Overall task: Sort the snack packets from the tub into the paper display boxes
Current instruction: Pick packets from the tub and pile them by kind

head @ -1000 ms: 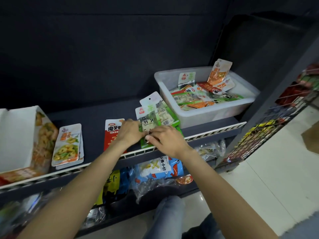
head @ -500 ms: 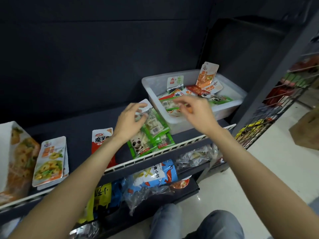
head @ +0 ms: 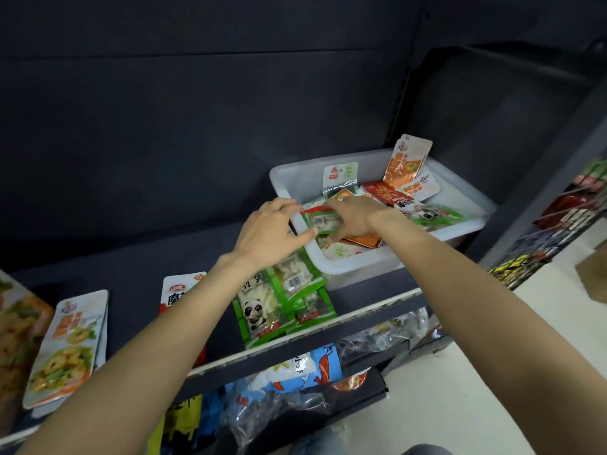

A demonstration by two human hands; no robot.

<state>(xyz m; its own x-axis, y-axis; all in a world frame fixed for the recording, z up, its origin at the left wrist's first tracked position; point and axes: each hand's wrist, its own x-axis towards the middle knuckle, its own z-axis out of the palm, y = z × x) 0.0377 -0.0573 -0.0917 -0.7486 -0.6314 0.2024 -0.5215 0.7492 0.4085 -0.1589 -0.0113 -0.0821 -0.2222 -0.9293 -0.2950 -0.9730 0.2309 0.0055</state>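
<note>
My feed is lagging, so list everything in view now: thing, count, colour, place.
tub: one, clear white, on the shelf, right.
packets in tub: many, orange, red, green, white; exact count unclear.
panda packets: a small stack, green, on the shelf in front of the tub.
red packet: one, red and white, under the left forearm.
orange packets: a stack, white and orange, shelf left.
paper box: one, orange print, far left edge.
bagged snacks: several, blue and clear, lower shelf.
left hand: at the tub's near rim.
right hand: inside the tub, grip on a green packet.
</note>
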